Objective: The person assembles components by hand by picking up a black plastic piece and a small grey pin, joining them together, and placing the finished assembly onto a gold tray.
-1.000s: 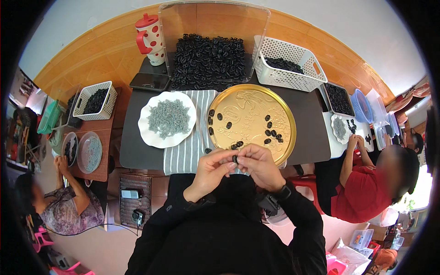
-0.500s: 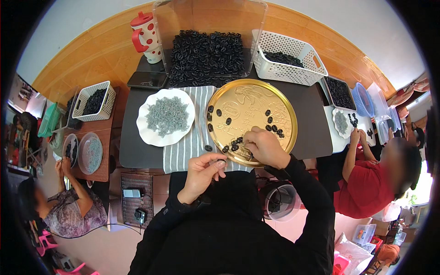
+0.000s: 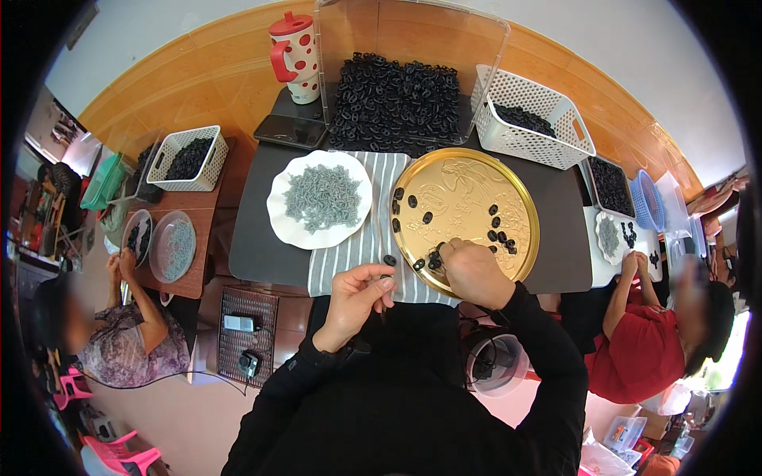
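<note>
My left hand (image 3: 357, 303) is raised in front of the table's near edge, thumb and forefinger pinched on a small black piece (image 3: 386, 276), mostly hidden by the fingertips. Over the near part of a round gold tray (image 3: 468, 170) is my right hand (image 3: 478, 275), its fingers drawn together at a few black oval pieces (image 3: 434, 259). What those fingertips grip is hidden. More small black ovals with holes lie along the tray's left side and in a group (image 3: 502, 238) on its right. One black oval (image 3: 389, 260) rests on the grey striped cloth (image 3: 333, 270), near my left fingertips.
A white scalloped plate (image 3: 279, 208) of small grey parts stands left of the tray. Behind are a clear bin (image 3: 496, 47) of black pieces, a white basket (image 3: 548, 151), a phone (image 3: 290, 132) and a spotted tumbler (image 3: 298, 59). Co-workers sit at tables on both sides.
The whole view has shifted, so the table sits farther right and lower. Against the tray, my right fingers have moved slightly left onto the near black pieces. My left hand keeps its pinch.
</note>
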The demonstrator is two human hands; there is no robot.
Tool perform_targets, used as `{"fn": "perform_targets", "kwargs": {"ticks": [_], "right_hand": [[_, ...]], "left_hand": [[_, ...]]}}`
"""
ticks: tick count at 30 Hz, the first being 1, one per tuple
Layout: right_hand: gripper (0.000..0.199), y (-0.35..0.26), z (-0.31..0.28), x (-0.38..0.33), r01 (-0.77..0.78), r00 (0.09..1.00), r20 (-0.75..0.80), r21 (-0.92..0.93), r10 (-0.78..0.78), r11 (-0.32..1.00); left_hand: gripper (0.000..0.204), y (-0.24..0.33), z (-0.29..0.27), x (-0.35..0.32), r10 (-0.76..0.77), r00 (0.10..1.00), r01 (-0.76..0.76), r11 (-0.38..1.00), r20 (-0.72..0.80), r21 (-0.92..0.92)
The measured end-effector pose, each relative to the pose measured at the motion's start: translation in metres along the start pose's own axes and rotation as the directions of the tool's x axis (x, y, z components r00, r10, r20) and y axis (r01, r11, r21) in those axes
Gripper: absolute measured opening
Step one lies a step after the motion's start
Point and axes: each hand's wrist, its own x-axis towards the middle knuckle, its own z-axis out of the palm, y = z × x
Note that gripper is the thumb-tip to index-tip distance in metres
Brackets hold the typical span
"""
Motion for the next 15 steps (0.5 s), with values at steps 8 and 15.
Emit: {"fn": "perform_targets", "kwargs": {"ticks": [8,15], "right_hand": [[0.017,-0.006,-0.006,-0.001,0.076,0.994,0.091,-0.207,-0.058,0.976],[0.021,0.003,-0.010,-0.011,-0.019,1.000,-0.026,-0.177,0.015,0.984]], "left_hand": [[0.019,0.007,0.003,-0.002,0.027,0.999,-0.028,0.998,0.024,0.054],[0.017,0.021,-0.022,-0.006,0.053,0.999,-0.051,0.986,-0.007,0.158]]}}
